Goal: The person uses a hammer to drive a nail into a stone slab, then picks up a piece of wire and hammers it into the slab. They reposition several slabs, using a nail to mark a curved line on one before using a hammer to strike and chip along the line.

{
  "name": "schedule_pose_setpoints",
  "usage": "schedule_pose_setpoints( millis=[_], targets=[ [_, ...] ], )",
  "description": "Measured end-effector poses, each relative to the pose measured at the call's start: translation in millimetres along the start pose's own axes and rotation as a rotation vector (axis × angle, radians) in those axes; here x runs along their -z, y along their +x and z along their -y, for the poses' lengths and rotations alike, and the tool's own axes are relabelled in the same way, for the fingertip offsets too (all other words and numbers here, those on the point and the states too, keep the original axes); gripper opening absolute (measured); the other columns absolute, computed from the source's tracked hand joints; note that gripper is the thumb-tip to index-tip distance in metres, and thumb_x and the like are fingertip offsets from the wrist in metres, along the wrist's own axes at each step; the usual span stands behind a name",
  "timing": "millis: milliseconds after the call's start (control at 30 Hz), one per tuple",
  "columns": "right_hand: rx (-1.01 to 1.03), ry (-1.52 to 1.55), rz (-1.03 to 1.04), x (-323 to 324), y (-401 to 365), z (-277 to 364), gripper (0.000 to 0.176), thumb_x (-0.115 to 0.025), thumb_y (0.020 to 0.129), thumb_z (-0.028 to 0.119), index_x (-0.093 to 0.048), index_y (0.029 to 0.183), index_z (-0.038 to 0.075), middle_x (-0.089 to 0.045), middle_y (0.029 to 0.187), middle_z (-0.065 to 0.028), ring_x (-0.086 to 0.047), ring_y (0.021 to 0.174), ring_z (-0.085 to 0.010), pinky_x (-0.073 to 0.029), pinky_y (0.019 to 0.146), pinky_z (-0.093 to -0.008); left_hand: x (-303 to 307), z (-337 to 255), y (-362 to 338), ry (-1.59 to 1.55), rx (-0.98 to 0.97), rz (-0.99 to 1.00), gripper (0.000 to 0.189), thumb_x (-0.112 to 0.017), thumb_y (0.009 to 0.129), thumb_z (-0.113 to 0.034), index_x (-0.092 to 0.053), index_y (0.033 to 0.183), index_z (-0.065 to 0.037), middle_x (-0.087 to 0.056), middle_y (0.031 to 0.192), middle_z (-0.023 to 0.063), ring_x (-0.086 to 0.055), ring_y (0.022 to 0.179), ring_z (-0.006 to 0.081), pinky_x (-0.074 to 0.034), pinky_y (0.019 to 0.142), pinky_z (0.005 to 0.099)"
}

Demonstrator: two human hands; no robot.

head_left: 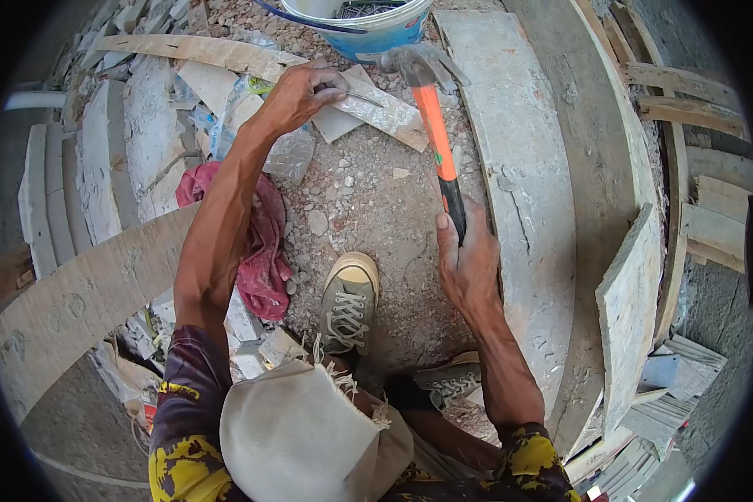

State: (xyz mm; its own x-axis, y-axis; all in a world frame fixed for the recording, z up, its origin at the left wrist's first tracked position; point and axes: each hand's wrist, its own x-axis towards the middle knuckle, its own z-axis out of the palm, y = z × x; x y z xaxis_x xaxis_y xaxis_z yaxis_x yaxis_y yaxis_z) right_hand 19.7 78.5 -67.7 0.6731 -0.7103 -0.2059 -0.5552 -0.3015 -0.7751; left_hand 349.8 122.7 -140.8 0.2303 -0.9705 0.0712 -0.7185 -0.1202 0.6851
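Hammer with an orange shaft shows in the head view. The curled fingers of the right hand wrap its black grip, and its steel head is just beside the blue bucket. The left hand clasps the end of a wooden strip lying on the rubble, fingertips pressed together, perhaps pinching something too small to tell. A red cloth lies under that forearm.

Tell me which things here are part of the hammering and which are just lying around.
In use: hammer, gripped by the right hand; wooden strip, held by the left hand, close by the hammer's head.

Lying about: red cloth; blue-and-white bucket; curved board at the left; loose planks at the right.
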Motion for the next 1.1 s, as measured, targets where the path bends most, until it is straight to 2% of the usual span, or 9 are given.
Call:
schedule_pose_setpoints(
  millis=[100, 267, 500, 567, 700, 800, 867, 1033, 1100],
  targets=[
    [0.113, -0.039, -0.071, -11, 7, -1, 0.03, -0.053, 0.098, 0.021, -0.046, 0.122, 0.005, -0.062, 0.076, -0.0216, -0.063, 0.066, -0.0406, -0.047, 0.058, -0.0466, -2, 4, -2, -0.042, 0.005, -0.017, 0.009, -0.067, 0.085, -0.012, -0.067, 0.091, -0.004, -0.062, 0.084, 0.0099, -0.058, 0.081, 0.0249, -0.045, 0.074, 0.0356],
    [-0.089, -0.215, 0.156, -25, 17, -25, 0.028, -0.052, 0.097, 0.023, -0.047, 0.119, 0.006, -0.062, 0.074, -0.0257, -0.063, 0.068, -0.0461, -0.046, 0.057, -0.0514, -5, 13, -4, -0.197, 0.073, -0.014, 0.009, -0.069, 0.083, -0.009, -0.067, 0.09, -0.003, -0.065, 0.085, 0.0086, -0.06, 0.079, 0.0199, -0.046, 0.073, 0.0334],
    [-0.121, -0.216, 0.061, -13, 8, -22, 0.029, -0.054, 0.097, 0.023, -0.049, 0.118, 0.005, -0.061, 0.073, -0.0251, -0.063, 0.067, -0.045, -0.046, 0.057, -0.0505, 3, 7, 1, -0.222, 0.195, 0.075, 0.011, -0.07, 0.083, -0.009, -0.068, 0.09, -0.001, -0.066, 0.087, 0.0055, -0.059, 0.082, 0.014, -0.046, 0.076, 0.0297],
    [0.116, -0.139, -0.131, -13, 4, -16, 0.029, -0.056, 0.096, 0.022, -0.049, 0.118, 0.004, -0.061, 0.075, -0.0249, -0.063, 0.066, -0.0436, -0.047, 0.056, -0.049, 3, 8, 2, -0.242, 0.209, 0.08, 0.011, -0.07, 0.083, -0.01, -0.068, 0.09, -0.001, -0.066, 0.085, 0.0051, -0.059, 0.081, 0.0138, -0.047, 0.076, 0.0299],
    [0.341, -0.095, -0.294, -18, 3, -1, 0.031, -0.058, 0.095, 0.02, -0.049, 0.119, 0.003, -0.061, 0.078, -0.0236, -0.063, 0.066, -0.0424, -0.048, 0.056, -0.0478, 1, 5, 2, -0.227, 0.2, 0.016, 0.011, -0.072, 0.081, -0.009, -0.069, 0.088, -0.001, -0.068, 0.078, 0.0065, -0.059, 0.072, 0.0142, -0.047, 0.069, 0.0313],
    [0.344, -0.086, -0.227, -26, 17, -7, 0.027, -0.056, 0.095, 0.022, -0.049, 0.113, 0.003, -0.062, 0.08, -0.0237, -0.062, 0.065, -0.0429, -0.048, 0.056, -0.0486, 2, 7, 3, -0.221, 0.217, 0.003, 0.012, -0.072, 0.081, -0.009, -0.069, 0.089, -0.001, -0.068, 0.078, 0.0077, -0.06, 0.072, 0.0153, -0.048, 0.069, 0.0322],
    [0.031, -0.446, 0.142, -29, 33, -18, 0.025, -0.054, 0.096, 0.025, -0.049, 0.106, 0.003, -0.063, 0.083, -0.0254, -0.062, 0.066, -0.0441, -0.048, 0.057, -0.0503, -4, 14, 4, -0.217, 0.217, 0.001, 0.012, -0.073, 0.08, -0.009, -0.069, 0.089, -0.002, -0.068, 0.079, 0.0084, -0.061, 0.072, 0.0165, -0.048, 0.069, 0.0328],
    [0.021, -0.192, 0.172, -31, 17, -6, 0.025, -0.053, 0.097, 0.027, -0.049, 0.105, 0.004, -0.062, 0.076, -0.0245, -0.062, 0.066, -0.0444, -0.046, 0.057, -0.0503, -3, 18, 1, -0.151, 0.197, 0.049, 0.015, -0.073, 0.078, -0.012, -0.07, 0.091, -0.004, -0.068, 0.081, 0.0107, -0.064, 0.076, 0.0219, -0.049, 0.071, 0.0348],
    [0.046, -0.118, 0.017, -22, 18, 8, 0.026, -0.052, 0.098, 0.027, -0.05, 0.109, 0.003, -0.061, 0.072, -0.0225, -0.062, 0.063, -0.0419, -0.047, 0.056, -0.0475, 7, 12, 5, -0.195, 0.231, 0.076, 0.017, -0.074, 0.078, -0.014, -0.07, 0.091, -0.004, -0.068, 0.081, 0.0088, -0.063, 0.075, 0.0199, -0.049, 0.07, 0.034]
  ],
)
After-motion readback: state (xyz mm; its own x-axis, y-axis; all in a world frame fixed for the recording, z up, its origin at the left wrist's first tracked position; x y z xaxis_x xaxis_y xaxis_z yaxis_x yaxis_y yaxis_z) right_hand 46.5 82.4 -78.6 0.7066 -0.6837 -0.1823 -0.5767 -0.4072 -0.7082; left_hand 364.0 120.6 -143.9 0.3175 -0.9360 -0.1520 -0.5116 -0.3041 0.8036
